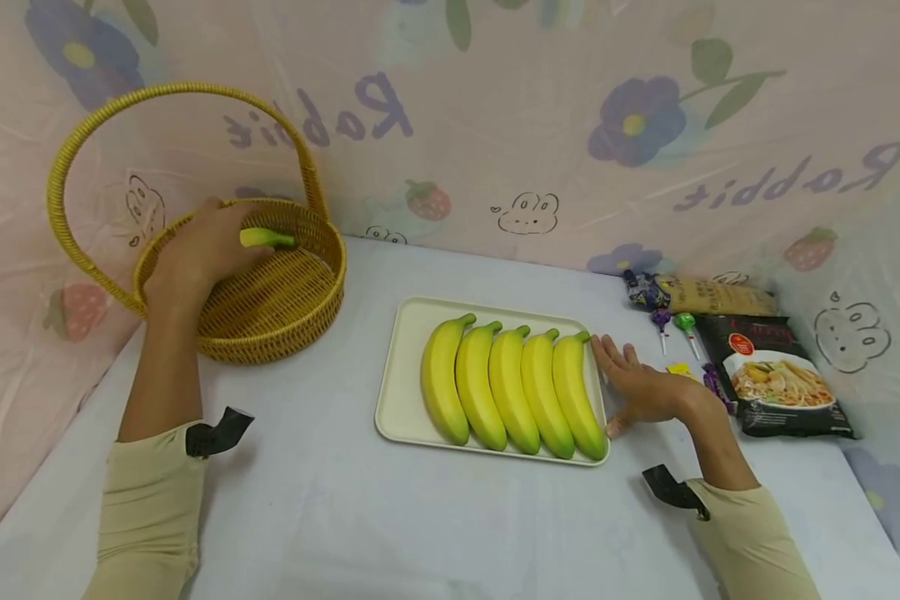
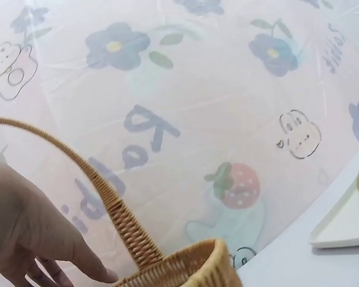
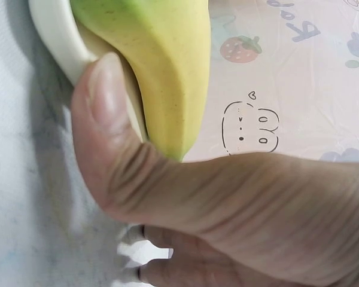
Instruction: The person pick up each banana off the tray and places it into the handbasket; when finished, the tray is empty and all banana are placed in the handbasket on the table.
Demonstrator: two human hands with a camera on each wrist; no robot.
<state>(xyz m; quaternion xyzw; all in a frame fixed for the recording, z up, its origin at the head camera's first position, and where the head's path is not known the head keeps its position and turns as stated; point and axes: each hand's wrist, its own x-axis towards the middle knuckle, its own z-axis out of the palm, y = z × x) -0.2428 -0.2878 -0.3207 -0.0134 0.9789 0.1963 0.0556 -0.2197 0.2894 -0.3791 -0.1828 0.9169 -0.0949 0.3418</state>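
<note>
In the head view my left hand [image 1: 202, 246] reaches over the near-left rim of a woven basket [image 1: 270, 342] and grips a banana [image 1: 266, 237] inside it. Only the banana's stem end shows past the hand; the rest is covered. In the left wrist view the thumb [image 2: 93, 263] points down at the basket, and the banana is out of sight. Several yellow bananas [image 1: 512, 390] with green ends lie side by side on a cream tray [image 1: 403, 367]. My right hand [image 1: 645, 390] touches the tray's right edge with spread fingers, its thumb [image 3: 105, 107] against the rim.
At the right lie a black noodle packet [image 1: 780, 375], a brown packet [image 1: 723, 296], a purple lollipop [image 1: 661, 320], a green lollipop [image 1: 685, 322] and a purple-wrapped sweet [image 1: 716, 385]. The basket's tall handle [image 1: 187, 87] arches above the left forearm. A printed curtain [image 1: 465, 142] stands behind the table.
</note>
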